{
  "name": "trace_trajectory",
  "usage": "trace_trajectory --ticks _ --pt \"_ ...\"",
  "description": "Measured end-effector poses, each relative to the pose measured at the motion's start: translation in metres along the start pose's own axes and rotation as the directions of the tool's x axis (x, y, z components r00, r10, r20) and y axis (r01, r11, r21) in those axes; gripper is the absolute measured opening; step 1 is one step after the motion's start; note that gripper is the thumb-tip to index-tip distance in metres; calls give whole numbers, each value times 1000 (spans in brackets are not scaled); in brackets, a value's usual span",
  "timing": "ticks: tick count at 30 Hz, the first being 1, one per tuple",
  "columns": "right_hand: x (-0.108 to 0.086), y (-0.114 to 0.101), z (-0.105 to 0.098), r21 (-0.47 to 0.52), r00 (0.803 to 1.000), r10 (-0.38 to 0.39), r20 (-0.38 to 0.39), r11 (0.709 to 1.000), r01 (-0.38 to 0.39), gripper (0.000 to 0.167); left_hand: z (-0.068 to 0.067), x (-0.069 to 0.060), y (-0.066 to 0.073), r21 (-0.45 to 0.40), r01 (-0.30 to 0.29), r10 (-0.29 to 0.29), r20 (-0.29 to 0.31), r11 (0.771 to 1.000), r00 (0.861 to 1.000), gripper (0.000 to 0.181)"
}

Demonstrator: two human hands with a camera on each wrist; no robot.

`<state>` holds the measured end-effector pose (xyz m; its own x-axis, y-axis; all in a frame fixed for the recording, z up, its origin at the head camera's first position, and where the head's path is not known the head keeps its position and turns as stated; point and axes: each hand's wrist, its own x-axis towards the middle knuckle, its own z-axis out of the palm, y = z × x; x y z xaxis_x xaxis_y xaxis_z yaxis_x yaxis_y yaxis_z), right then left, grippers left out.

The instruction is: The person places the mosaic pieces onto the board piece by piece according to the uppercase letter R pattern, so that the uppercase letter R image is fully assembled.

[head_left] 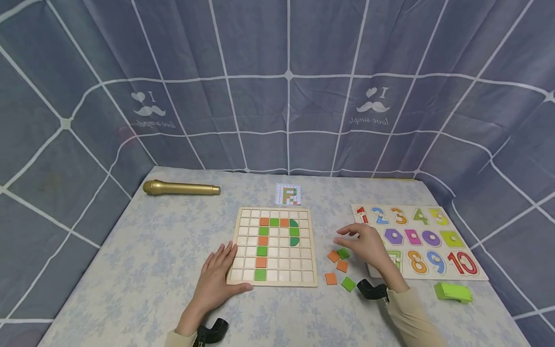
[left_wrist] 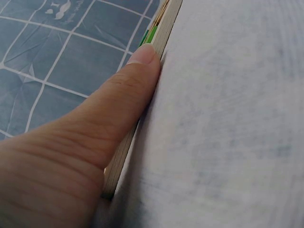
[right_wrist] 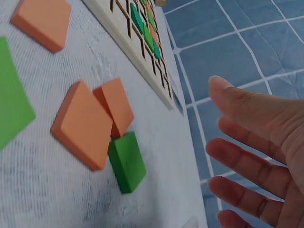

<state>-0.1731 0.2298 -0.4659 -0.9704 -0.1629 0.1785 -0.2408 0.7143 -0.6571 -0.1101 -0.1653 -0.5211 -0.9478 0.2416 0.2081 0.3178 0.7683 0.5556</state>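
A wooden grid board (head_left: 282, 284) holds orange and green squares and two green rounded pieces at its upper right. My left hand (head_left: 212, 284) rests at the board's lower left corner, fingers along the left side; in the left wrist view the thumb of that hand (left_wrist: 118, 95) touches the board's edge (left_wrist: 164, 35). My right hand (head_left: 366, 243), fingers apart and slightly bent, is above the loose pieces with nothing in it. Under it lie orange squares (head_left: 331, 278) and green squares (head_left: 348, 284). In the right wrist view, the right hand (right_wrist: 261, 156) is beside a green square (right_wrist: 127, 164).
Behind the board lies a small pattern card (head_left: 288, 194). A gold microphone (head_left: 182, 188) lies at the back left. On the right are a number puzzle board (head_left: 459, 231) and a bright green block (head_left: 453, 292). A grid-patterned curtain (head_left: 260, 106) stands behind the table.
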Motion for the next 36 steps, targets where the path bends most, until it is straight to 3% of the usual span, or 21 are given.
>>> trace_trajectory --ticks 15,36 --pt "-2 13 -3 -41 991 -26 134 999 32 22 -1 0 1 4 26 -27 32 1000 999 109" --pt "-6 21 -8 -74 957 -128 260 986 152 23 0 0 1 -8 -5 5 -7 1000 1000 110"
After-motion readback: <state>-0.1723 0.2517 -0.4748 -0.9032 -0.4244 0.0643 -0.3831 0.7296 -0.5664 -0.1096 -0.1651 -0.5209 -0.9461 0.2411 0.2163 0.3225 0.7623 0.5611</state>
